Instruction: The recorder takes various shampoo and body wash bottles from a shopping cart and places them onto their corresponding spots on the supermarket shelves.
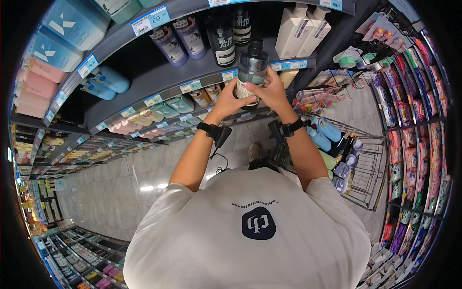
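Observation:
Between both hands is a dark translucent pump bottle [251,67] with a black top and a pale label, held nearly upright just in front of the shelf. My left hand [231,98] grips its lower left side, thumb across the label. My right hand [271,90] wraps the right side, its thumb also over the label. Behind the bottle on the shelf stand black pump bottles [221,45] with pale lettering. To their left are purple bottles [190,38], and to the right two white pump bottles [302,34].
A wire shopping cart [368,173] holding blue bottles [321,135] and other bottles stands by my right arm. Lower shelf rows hold green bottles [180,104]. Hanging packets [325,94] stick out at the shelf's right end. A packed rack [411,144] lines the right side.

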{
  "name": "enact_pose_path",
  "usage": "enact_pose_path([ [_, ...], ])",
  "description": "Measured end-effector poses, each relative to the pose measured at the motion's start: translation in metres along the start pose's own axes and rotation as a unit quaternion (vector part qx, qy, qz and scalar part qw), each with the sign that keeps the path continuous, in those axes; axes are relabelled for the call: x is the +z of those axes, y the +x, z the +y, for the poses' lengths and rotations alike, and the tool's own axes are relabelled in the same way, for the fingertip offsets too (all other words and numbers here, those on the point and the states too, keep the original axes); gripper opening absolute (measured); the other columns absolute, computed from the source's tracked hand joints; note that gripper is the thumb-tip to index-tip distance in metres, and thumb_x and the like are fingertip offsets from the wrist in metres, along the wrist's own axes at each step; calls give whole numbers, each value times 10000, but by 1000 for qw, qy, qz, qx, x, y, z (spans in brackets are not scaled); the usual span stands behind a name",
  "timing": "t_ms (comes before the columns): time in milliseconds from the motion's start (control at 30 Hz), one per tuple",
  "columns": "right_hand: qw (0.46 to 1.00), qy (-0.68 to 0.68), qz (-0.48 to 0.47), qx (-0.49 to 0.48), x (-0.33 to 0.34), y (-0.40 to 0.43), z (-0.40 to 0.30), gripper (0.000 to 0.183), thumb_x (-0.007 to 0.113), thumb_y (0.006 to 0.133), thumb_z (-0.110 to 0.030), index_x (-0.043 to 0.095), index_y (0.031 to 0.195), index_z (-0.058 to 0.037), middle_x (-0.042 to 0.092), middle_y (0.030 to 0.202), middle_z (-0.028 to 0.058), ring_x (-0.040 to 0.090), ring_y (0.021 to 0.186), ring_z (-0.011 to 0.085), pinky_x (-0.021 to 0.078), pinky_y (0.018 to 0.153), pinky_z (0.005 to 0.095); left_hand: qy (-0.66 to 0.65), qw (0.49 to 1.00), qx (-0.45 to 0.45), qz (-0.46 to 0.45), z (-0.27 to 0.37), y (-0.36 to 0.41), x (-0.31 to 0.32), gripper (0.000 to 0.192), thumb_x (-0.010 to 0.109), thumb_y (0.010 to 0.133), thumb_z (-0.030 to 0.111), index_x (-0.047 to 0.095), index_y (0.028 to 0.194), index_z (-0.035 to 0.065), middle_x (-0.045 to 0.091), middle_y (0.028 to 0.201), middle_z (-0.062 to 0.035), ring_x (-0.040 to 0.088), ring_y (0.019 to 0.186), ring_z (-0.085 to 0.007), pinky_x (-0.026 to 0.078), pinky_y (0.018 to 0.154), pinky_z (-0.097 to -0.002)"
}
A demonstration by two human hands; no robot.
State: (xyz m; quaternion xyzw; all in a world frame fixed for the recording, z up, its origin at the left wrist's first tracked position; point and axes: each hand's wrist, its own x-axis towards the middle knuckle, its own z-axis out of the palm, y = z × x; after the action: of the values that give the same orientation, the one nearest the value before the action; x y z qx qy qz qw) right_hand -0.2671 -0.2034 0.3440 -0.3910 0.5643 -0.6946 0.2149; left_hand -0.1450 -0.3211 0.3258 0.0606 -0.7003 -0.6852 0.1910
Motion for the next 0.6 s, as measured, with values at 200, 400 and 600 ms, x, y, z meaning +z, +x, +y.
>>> enact_pose_path([
  [200, 999, 26, -27, -13, -22, 28, -18, 618, 823, 753, -152, 496, 1254, 4, 604, 1128, 74, 602, 1005, 144, 508, 862, 293, 49, 998, 34, 23, 14, 31, 12, 697, 838, 744, 193, 467, 1307, 17, 602, 1162, -72, 580, 1028, -146, 480, 902, -301],
  [400, 992, -93, -53, -59, -51, 71, -27, 604, 801, 782, -140, 473, 1267, 10, 576, 1166, 110, 578, 1069, 175, 498, 924, 323, 103, 985, 94, 104, 24, 70, 27, 730, 830, 732, 141, 442, 1333, -8, 601, 1217, -157, 600, 1112, -226, 479, 949, -334],
  [600, 996, -7, -73, -43, -53, 98, -29, 619, 805, 774, -104, 457, 1273, 13, 566, 1170, 104, 558, 1088, 170, 474, 953, 315, 166, 969, 113, 146, 18, 96, 18, 797, 833, 716, 172, 411, 1362, -32, 592, 1221, -203, 600, 1103, -310, 473, 936, -366],
])
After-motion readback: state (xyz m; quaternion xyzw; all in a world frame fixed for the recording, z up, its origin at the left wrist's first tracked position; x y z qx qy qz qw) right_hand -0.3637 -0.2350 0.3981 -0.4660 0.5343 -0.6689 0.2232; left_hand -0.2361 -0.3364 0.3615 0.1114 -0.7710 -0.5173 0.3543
